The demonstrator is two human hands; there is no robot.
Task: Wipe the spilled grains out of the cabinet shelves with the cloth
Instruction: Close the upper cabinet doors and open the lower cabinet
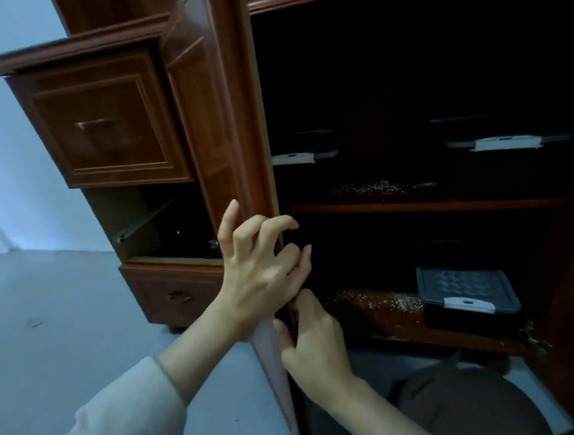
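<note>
Head view: left hand [262, 270] hooks curled fingers over the edge of the open cabinet door [202, 121]. Right hand [314, 342], just below, pinches the same edge. Spilled grains [382, 186] lie on the upper shelf [425, 204]. More lie on the lower shelf [443, 339], beside a lidded container [466, 289]. Drawer [99, 122] at left stands pulled out.

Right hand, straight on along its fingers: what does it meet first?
The right hand points up-left, touching the cabinet door at its edge. Just beyond is the left hand, gripping the same edge. Depth unclear.
</note>
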